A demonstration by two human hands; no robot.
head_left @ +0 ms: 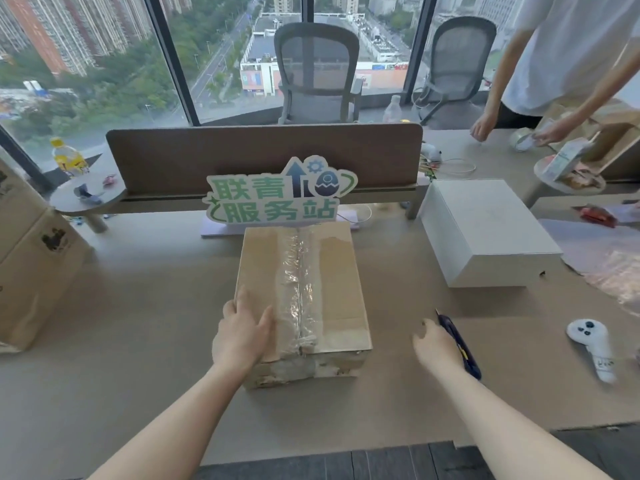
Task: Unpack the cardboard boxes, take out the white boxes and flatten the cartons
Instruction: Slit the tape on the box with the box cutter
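Note:
A taped cardboard box (325, 271) lies closed in the middle of the table, a strip of clear tape running down its top. My left hand (242, 332) rests flat on the box's near left corner, fingers straight. My right hand (438, 344) hovers over the table to the right of the box, fingers relaxed, right beside a dark blue utility knife (462, 346) lying on the table. Whether it touches the knife is unclear. A white box (485, 230) stands at the right, out of any carton.
Larger cardboard cartons (27, 258) stand at the left edge. A green-lettered sign (280, 195) stands behind the box. A white controller (594, 348) lies at the right, crumpled plastic wrap (613, 265) beyond it. Another person (554, 64) works at the far right. Two office chairs stand behind the divider.

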